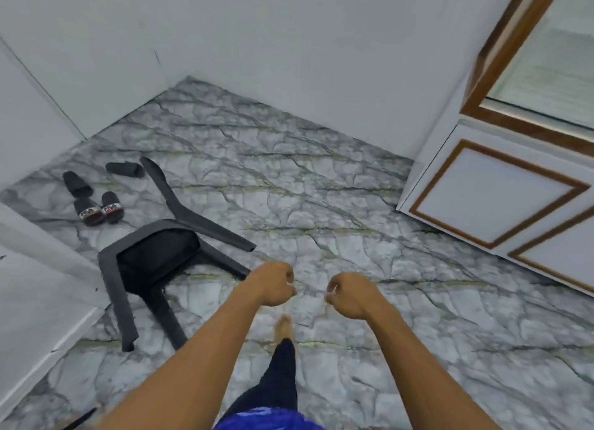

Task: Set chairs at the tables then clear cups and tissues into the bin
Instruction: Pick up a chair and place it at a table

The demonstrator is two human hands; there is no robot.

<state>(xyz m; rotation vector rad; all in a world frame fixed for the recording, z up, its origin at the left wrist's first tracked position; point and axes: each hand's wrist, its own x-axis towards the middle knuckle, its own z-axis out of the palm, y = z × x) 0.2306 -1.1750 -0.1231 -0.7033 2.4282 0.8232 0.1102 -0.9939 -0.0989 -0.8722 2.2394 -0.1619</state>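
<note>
Fingers (289,277) of both hands were curled into empty fists. The toppled chair (154,259) lay left of centre, its nearest leg tip just left of the left hand (273,283); the right hand (350,296) was farther.

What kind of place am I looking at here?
Probably a room corner in a home: grey-veined marble-look floor, white cabinet with brown-trimmed panels, black slippers beside a tipped-over dark grey plastic chair.
</note>
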